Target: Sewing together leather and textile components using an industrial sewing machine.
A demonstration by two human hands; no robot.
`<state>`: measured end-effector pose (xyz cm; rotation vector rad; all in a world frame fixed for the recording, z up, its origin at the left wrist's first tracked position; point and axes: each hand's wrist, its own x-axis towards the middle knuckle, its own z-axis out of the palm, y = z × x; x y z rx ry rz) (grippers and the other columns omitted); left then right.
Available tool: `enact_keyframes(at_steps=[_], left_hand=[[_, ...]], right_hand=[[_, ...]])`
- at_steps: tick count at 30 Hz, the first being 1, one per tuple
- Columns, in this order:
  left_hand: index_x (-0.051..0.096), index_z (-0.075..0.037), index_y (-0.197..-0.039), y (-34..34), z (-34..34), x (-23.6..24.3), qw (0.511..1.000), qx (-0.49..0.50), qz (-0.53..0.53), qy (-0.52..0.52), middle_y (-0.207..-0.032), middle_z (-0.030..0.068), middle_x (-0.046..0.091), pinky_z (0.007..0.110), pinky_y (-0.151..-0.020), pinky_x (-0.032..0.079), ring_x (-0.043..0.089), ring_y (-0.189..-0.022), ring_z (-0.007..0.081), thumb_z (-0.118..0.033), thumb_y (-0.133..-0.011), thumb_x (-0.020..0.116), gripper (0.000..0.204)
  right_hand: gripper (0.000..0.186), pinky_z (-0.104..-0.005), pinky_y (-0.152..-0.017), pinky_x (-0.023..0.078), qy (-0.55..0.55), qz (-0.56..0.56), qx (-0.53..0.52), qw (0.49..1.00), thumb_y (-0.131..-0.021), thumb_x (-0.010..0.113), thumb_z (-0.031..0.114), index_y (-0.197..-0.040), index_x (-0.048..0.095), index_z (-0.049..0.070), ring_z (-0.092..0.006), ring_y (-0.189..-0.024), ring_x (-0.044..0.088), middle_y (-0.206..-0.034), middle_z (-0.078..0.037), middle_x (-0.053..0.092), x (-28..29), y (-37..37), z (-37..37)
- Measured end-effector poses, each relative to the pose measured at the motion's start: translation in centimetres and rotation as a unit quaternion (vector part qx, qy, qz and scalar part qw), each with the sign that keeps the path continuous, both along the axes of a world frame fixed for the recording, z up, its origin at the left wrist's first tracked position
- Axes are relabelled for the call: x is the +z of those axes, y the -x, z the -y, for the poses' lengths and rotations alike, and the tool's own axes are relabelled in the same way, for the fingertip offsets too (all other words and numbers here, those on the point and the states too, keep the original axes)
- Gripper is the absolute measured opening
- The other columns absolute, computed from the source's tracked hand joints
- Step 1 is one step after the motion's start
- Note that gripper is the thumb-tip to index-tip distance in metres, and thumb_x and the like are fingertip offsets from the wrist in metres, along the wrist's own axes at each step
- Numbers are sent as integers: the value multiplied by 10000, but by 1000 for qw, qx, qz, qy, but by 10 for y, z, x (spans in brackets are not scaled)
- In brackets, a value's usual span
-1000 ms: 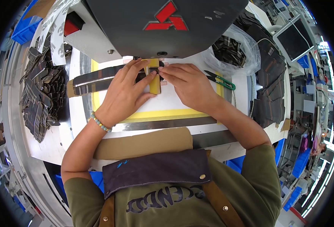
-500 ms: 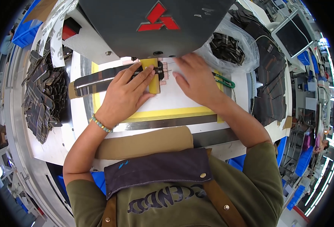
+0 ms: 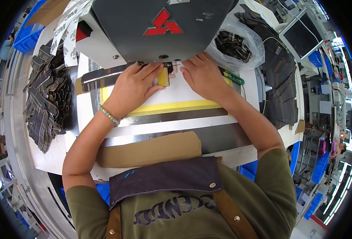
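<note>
My left hand (image 3: 131,87) lies with its fingers stretched out flat, their tips on a small yellow block (image 3: 163,78) under the machine head. Its thumb rests near the block's close end. From beneath this hand a dark fabric strip with a zipper (image 3: 100,80) runs out to the left. My right hand (image 3: 204,79) is to the right of the block, fingers extended and thumb apart, with no object visible in it. The machine's edge partly covers its fingertips. Past its wrist is a green-handled tool (image 3: 233,77), perhaps thread snips.
The dark grey machine head (image 3: 164,44) overhangs the work plate, which has yellow tape (image 3: 176,106) along it. Dark fabric pieces (image 3: 48,99) are heaped at left. A clear bag (image 3: 255,51) of dark pieces and more fabric (image 3: 281,87) lie at right. A padded tan roll (image 3: 152,150) lies in front.
Both hands, the yellow block and the zipper strip have moved away from me, further under the machine head. Less of the block shows now. My right hand has come in beside the machine's edge.
</note>
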<state>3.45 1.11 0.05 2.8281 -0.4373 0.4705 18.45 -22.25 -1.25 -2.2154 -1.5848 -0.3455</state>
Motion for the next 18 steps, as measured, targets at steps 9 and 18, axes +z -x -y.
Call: enact_keyframes(at_steps=[9, 18], left_hand=[[724, -28, -1391, -4, 0, 1, 1000, -1, 10, -4, -1410, 72, 715, 413, -1030, 557, 676, -1108, 300, -336, -909, 832, 582], [705, -61, -1426, -9, 1, -3, 1000, -7, -20, 2, -1389, 79, 722, 409, -963, 556, 685, -1069, 323, -330, -917, 834, 590]], right_hand=[[418, -490, -1154, 496, 23, 1, -7, 1000, -946, 729, 128, -1329, 677, -30, -343, -1377, 595, -1409, -146, 660, 2, -1, 1], [476, -461, -1172, 496, 58, -9, -29, 998, -996, 700, 212, -1384, 674, -62, -356, -1422, 588, -1546, -167, 620, 14, 1, 24]])
